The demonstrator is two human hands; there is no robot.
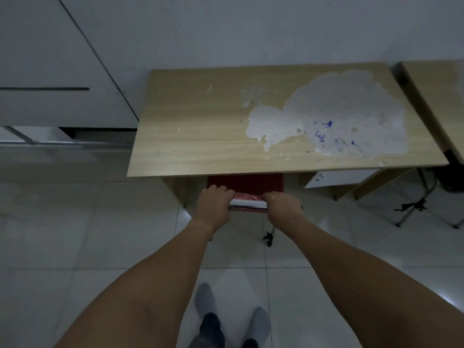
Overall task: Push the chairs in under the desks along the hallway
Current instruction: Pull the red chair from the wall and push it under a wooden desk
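Note:
A red chair (247, 183) stands at the front edge of a wooden desk (200, 136) whose top has a large patch of peeled veneer. Most of the red seat is hidden under the desktop. My left hand (214, 205) grips the left end of the chair's backrest top, fingers curled over it. My right hand (282, 208) grips the right end the same way. One metal chair leg with a black foot shows below my right wrist.
A second wooden desk (437, 101) stands to the right, with another chair's metal legs (414, 207) beneath it. A white drawer unit (339, 177) hangs under the first desk. White cabinets (50, 96) fill the left. The floor is pale tile; my socked feet are below.

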